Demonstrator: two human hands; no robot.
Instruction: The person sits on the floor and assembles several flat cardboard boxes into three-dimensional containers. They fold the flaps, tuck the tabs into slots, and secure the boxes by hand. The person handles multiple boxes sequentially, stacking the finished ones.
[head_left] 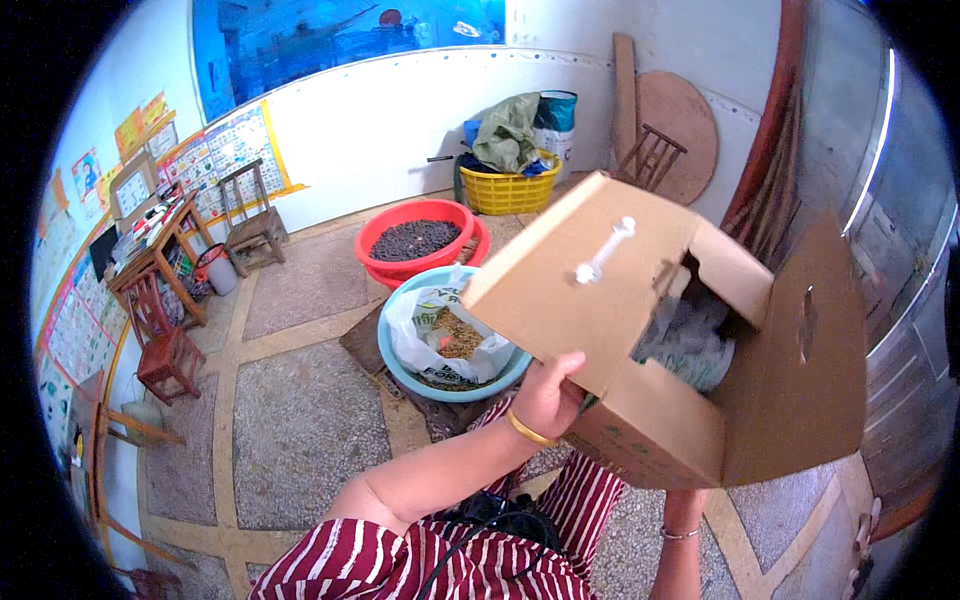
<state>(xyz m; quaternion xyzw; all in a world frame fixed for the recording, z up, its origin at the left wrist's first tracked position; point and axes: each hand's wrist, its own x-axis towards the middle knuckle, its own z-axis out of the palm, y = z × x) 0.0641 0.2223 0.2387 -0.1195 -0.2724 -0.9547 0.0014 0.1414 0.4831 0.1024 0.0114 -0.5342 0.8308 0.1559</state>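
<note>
A brown cardboard box [640,415] is held up in front of me, tilted, with its flaps spread apart. A white plastic handle [605,250] is fixed to the flap at its left. Inside lies a pale, translucent plastic bag [690,345], partly in shadow. My left hand [552,398] grips the near left edge, thumb on top, its other fingers mostly hidden. From below, my right hand [684,508] holds the box's near side; the cardboard covers its fingers. Just left of the box, a light blue basin [400,368] holds a white plastic bag [405,325] with yellowish-brown grains.
Behind the blue basin stand red basins [368,222], the upper one full of dark, small pieces. Farther back is a yellow basket [510,192] with bags. Wooden chairs [255,225] and a cluttered desk [160,230] line the left wall. Sticks [765,190] lean at the right.
</note>
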